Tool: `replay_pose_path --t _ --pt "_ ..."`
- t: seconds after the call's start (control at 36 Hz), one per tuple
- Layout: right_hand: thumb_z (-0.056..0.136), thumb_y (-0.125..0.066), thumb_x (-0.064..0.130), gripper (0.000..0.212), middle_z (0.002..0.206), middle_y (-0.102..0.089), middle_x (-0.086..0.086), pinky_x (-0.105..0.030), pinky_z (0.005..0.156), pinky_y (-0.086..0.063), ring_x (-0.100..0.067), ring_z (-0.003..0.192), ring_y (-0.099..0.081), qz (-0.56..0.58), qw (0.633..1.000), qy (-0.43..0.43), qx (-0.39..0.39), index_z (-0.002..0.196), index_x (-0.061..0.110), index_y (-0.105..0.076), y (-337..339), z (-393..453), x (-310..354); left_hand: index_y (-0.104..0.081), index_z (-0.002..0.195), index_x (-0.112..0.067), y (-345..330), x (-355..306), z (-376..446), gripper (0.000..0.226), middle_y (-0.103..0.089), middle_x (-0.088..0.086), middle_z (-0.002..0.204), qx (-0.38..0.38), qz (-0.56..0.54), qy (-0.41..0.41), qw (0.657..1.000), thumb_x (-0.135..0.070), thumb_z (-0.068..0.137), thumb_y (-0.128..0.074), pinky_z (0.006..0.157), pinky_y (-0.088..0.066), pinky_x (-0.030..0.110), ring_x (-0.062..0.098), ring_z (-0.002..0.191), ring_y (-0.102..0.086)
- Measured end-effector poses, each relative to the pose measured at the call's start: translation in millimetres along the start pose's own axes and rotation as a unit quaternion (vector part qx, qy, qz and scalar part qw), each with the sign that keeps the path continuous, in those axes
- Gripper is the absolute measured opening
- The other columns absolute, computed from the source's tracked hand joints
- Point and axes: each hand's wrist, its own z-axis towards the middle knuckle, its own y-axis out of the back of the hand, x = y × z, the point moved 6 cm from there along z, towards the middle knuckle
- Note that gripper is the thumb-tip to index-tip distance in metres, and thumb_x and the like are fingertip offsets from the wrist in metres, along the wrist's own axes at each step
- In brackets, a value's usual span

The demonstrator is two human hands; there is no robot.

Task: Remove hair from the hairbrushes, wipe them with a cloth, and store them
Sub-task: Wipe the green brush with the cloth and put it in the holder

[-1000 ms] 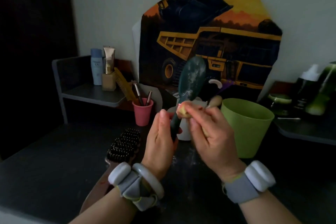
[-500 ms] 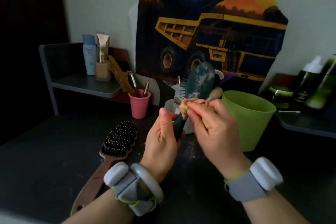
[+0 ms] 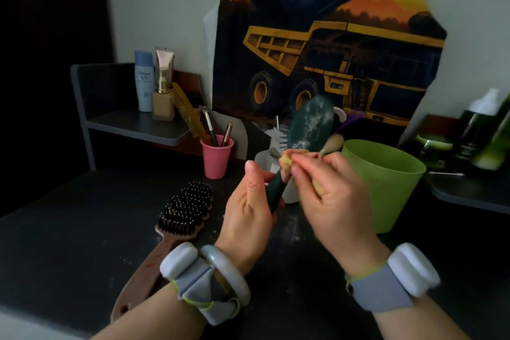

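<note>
My left hand [image 3: 249,211] grips the handle of a dark green hairbrush [image 3: 310,124], held upright with its dusty, whitish-smeared back toward me. My right hand [image 3: 331,201] pinches a small yellowish cloth [image 3: 287,160] against the neck of that brush, just below the head. A brown wooden hairbrush [image 3: 182,215] with black bristles lies bristles-up on the dark table [image 3: 69,229], to the left of my left hand. Behind the green brush a white holder [image 3: 265,159] stands, mostly hidden, with other brushes in it.
A green plastic pot [image 3: 386,188] stands right of my hands. A pink cup [image 3: 216,157] holds makeup brushes and a yellow comb. Bottles stand on the grey shelf [image 3: 138,124] at back left and on another shelf [image 3: 469,193] at right. A truck picture leans on the wall.
The green brush has tipped further to the right and sits lower against the picture. My right hand with the cloth has kept at the brush's neck. The view has shifted slightly.
</note>
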Motion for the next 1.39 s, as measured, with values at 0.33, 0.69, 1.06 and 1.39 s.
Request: replay_pose_path --t 0.33,0.69,1.06,1.39 --pt "0.096 -0.054 0.027 0.024 0.088 -0.057 0.0 -0.031 0.065 -0.053 -0.015 0.078 -0.06 -0.016 0.998 0.05 0.037 0.11 0.017 -0.071 -13 -8 24 -0.065 0.09 -0.035 9 -15 1 0.055 -0.066 -0.03 0.09 -0.05 0.101 -0.101 0.988 -0.065 0.087 -0.018 0.075 -0.043 0.005 -0.01 0.088 -0.062" --pt "0.091 -0.063 0.01 0.023 0.095 -0.063 -0.007 -0.012 0.076 -0.047 -0.005 0.084 -0.056 -0.016 0.997 -0.013 -0.068 0.112 0.004 -0.068 19 2 -6 -0.058 0.089 -0.02 2 -7 -1 0.057 -0.057 0.005 0.062 -0.015 -0.003 0.007 1.0 -0.067 0.08 -0.027 0.041 -0.035 0.02 0.008 0.044 -0.047" --pt "0.093 -0.059 0.015 0.024 0.096 -0.067 -0.003 -0.024 0.081 -0.053 -0.011 0.089 -0.064 0.069 0.997 0.015 0.026 0.113 0.009 -0.07 -9 -4 6 -0.056 0.083 -0.019 -2 3 3 0.054 -0.046 0.004 0.05 0.024 -0.14 0.127 0.982 -0.06 0.092 -0.022 0.035 -0.024 0.01 0.009 0.029 -0.029" --pt "0.092 -0.062 0.011 0.025 0.098 -0.066 -0.005 -0.018 0.082 -0.05 -0.007 0.091 -0.062 0.047 0.999 0.012 -0.016 0.115 0.006 -0.069 4 -2 2 -0.056 0.095 -0.014 -1 2 5 0.061 -0.056 0.002 0.055 0.031 -0.08 0.086 0.993 -0.063 0.088 -0.02 0.035 -0.028 0.015 0.009 0.035 -0.039"
